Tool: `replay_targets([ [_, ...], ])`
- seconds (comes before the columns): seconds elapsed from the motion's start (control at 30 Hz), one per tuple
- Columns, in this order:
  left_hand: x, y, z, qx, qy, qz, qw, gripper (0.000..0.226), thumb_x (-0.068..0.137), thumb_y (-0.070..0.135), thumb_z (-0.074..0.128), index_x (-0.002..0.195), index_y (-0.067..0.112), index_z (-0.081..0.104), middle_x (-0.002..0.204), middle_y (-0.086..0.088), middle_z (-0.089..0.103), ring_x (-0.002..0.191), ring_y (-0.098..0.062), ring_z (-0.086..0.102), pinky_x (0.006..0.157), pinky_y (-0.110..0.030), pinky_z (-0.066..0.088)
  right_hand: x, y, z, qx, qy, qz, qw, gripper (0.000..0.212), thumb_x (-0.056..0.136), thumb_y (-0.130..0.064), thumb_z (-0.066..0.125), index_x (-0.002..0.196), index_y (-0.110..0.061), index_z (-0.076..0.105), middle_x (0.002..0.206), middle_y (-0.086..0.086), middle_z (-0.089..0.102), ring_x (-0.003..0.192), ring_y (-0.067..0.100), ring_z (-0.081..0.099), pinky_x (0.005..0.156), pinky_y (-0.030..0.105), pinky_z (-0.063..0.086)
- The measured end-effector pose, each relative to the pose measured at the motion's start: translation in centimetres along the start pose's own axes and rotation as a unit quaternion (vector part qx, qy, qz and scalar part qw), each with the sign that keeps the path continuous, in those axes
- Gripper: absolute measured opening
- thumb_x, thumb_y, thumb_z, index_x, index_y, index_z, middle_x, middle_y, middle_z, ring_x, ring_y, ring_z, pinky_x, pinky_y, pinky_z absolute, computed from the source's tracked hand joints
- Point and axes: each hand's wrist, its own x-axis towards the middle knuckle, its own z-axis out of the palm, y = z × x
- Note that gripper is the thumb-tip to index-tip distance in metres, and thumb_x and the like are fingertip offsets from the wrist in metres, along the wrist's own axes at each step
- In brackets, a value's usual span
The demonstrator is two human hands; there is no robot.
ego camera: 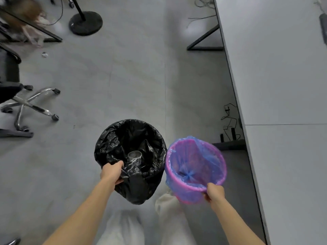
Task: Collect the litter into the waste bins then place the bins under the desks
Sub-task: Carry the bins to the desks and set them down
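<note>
Your left hand (111, 172) is clenched on the near rim of the black-lined bin (131, 156) at lower centre of the frame; its glossy, crinkled liner folds over the edge, and a clear plastic cup (134, 155) lies inside. Your right hand (214, 193) grips the near rim of the pink bin (195, 169), just right of it and lined with a thin blue bag. Both mouths open upward toward you, long axes roughly upright, the pink one tilted. A crumpled scrap (45, 54) lies on the floor (123, 82) at upper left, and the desk (283, 85) runs along the right.

office chair (26, 101) left | round stand base (85, 23) top | cables (229, 121) right
</note>
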Motion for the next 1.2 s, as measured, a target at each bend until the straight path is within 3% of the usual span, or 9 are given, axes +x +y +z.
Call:
replay_targets([
  [0.2, 8.8, 1.4, 8.0, 0.032, 0.028, -0.027, 0.999, 0.013, 0.083, 0.018, 0.058, 0.087, 0.006, 0.056, 0.091, -0.016, 0.065, 0.084, -0.030, 0.064, 0.072, -0.042, 0.060, 11.0, -1.9, 6.7, -0.015, 0.021, 0.057, 0.998, 0.030, 0.083, 0.010, 0.041, 0.106, 0.013, 0.060, 0.060, 0.015, 0.055, 0.033, 0.020, 0.049, 0.032, 0.019, 0.037],
  [0.3, 13.9, 0.7, 10.3, 0.043, 0.052, -0.030, 0.997, 0.018, 0.078, 0.025, 0.058, 0.082, 0.007, 0.060, 0.085, -0.015, 0.068, 0.082, -0.032, 0.066, 0.079, -0.049, 0.060, 15.5, -2.0, 9.7, -0.014, 0.034, 0.070, 0.997, 0.031, 0.083, 0.008, 0.044, 0.107, 0.017, 0.060, 0.062, 0.016, 0.059, 0.045, 0.026, 0.057, 0.047, 0.034, 0.050],
  [0.47, 24.0, -1.3, 13.8, 0.049, 0.064, -0.038, 0.996, 0.029, 0.068, 0.037, 0.059, 0.084, 0.013, 0.063, 0.088, -0.010, 0.067, 0.088, -0.033, 0.066, 0.084, -0.049, 0.059, 25.1, -1.3, 15.0, 0.050, 0.026, 0.087, 0.995, 0.046, 0.090, 0.007, 0.046, 0.135, 0.008, 0.039, 0.118, 0.018, 0.055, 0.084, 0.032, 0.064, 0.074, 0.046, 0.061],
  [0.6, 29.5, -2.8, 16.2, 0.042, 0.055, -0.031, 0.997, 0.023, 0.073, 0.028, 0.060, 0.087, 0.011, 0.065, 0.090, -0.012, 0.070, 0.087, -0.032, 0.069, 0.082, -0.047, 0.060, 32.6, 1.7, 18.7, 0.121, 0.066, 0.087, 0.987, 0.054, 0.081, 0.013, 0.040, 0.135, 0.005, 0.038, 0.135, 0.021, 0.051, 0.100, 0.038, 0.063, 0.041, 0.034, 0.056],
  [0.73, 33.0, -4.0, 17.1, 0.064, 0.048, -0.006, 0.997, 0.019, 0.077, 0.022, 0.060, 0.092, 0.011, 0.066, 0.088, -0.010, 0.070, 0.085, -0.028, 0.068, 0.081, -0.044, 0.060, 36.9, 4.2, 21.3, 0.168, 0.106, 0.092, 0.976, 0.061, 0.084, 0.017, 0.043, 0.141, -0.004, 0.041, 0.134, 0.018, 0.056, 0.096, 0.037, 0.064, 0.037, 0.032, 0.054],
  [0.87, 32.6, -3.7, 16.9, 0.087, 0.032, -0.006, 0.996, 0.010, 0.075, 0.021, 0.059, 0.082, 0.015, 0.064, 0.085, -0.009, 0.068, 0.085, -0.030, 0.067, 0.078, -0.042, 0.060, 34.8, 4.5, 22.0, 0.174, 0.112, 0.106, 0.973, 0.040, 0.094, -0.003, 0.056, 0.133, 0.001, 0.045, 0.114, 0.020, 0.062, 0.071, 0.026, 0.067, 0.040, 0.030, 0.054],
  [1.0, 27.5, -0.8, 15.3, 0.126, 0.024, -0.010, 0.992, 0.022, 0.068, 0.033, 0.057, 0.081, 0.016, 0.063, 0.085, -0.009, 0.069, 0.085, -0.032, 0.066, 0.085, -0.047, 0.058, 27.2, 0.7, 20.6, 0.004, 0.032, 0.080, 0.996, 0.022, 0.090, -0.035, 0.060, 0.093, -0.012, 0.060, 0.095, 0.018, 0.069, 0.071, 0.033, 0.069, 0.073, 0.050, 0.059],
  [1.07, 23.7, 1.6, 13.5, 0.138, 0.015, 0.000, 0.990, 0.020, 0.076, 0.033, 0.058, 0.084, 0.016, 0.063, 0.088, -0.009, 0.068, 0.088, -0.033, 0.063, 0.086, -0.042, 0.054, 22.2, -2.2, 20.0, -0.105, -0.047, 0.043, 0.992, 0.033, 0.090, -0.043, 0.058, 0.072, -0.015, 0.054, 0.088, 0.017, 0.068, 0.070, 0.032, 0.069, 0.071, 0.045, 0.058],
  [1.2, 14.2, 8.9, 7.5, 0.127, -0.009, 0.016, 0.992, 0.016, 0.080, 0.034, 0.058, 0.086, 0.019, 0.063, 0.089, -0.008, 0.067, 0.092, -0.034, 0.062, 0.088, -0.043, 0.053, 7.7, -11.8, 18.3, -0.183, -0.133, -0.030, 0.974, 0.033, 0.095, -0.044, 0.056, 0.075, -0.020, 0.047, 0.078, 0.005, 0.055, 0.061, 0.020, 0.059, 0.059, 0.029, 0.044],
])
